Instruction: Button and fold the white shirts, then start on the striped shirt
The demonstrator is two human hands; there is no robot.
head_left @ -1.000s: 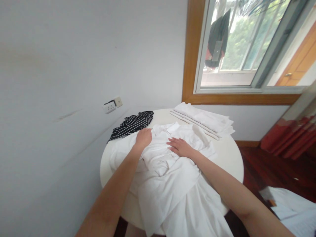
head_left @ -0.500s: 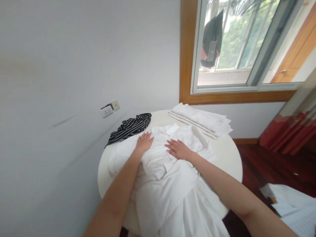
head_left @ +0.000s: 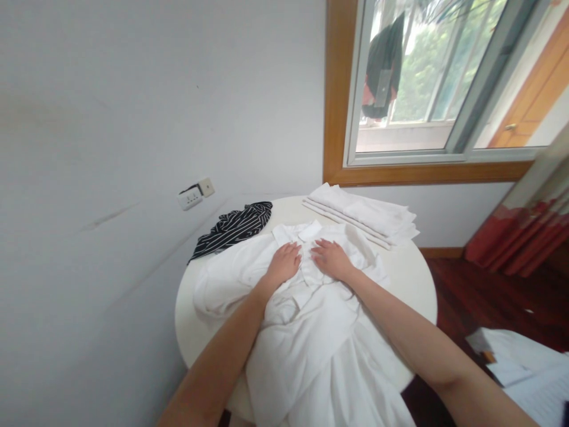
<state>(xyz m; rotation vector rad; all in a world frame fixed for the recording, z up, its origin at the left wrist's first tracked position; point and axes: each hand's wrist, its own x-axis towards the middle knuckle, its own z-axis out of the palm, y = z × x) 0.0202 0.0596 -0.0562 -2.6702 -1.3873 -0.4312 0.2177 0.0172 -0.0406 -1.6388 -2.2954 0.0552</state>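
Note:
A white collared shirt [head_left: 311, 344] lies spread and wrinkled on the round white table [head_left: 422, 290], collar at the far side and lower part hanging over the near edge. Just below the collar, my left hand [head_left: 285, 263] rests on the cloth, palm down with fingers stretched out. My right hand [head_left: 331, 259] lies flat opposite it, on the other side of the shirt's front, fingers slightly apart. A narrow strip of the shirt front shows between the two hands. Neither hand grips the fabric visibly.
A black-and-white striped cloth [head_left: 235, 228] lies crumpled at the table's back left. Folded white cloths [head_left: 360, 213] are stacked at the back right. The wall with a socket [head_left: 190, 198] borders the left. White papers or cloth [head_left: 524, 367] sit low at the right.
My left hand has slid right across the shirt, toward the middle below the collar. My right hand has shifted slightly right and away from me. The collar area lies flatter.

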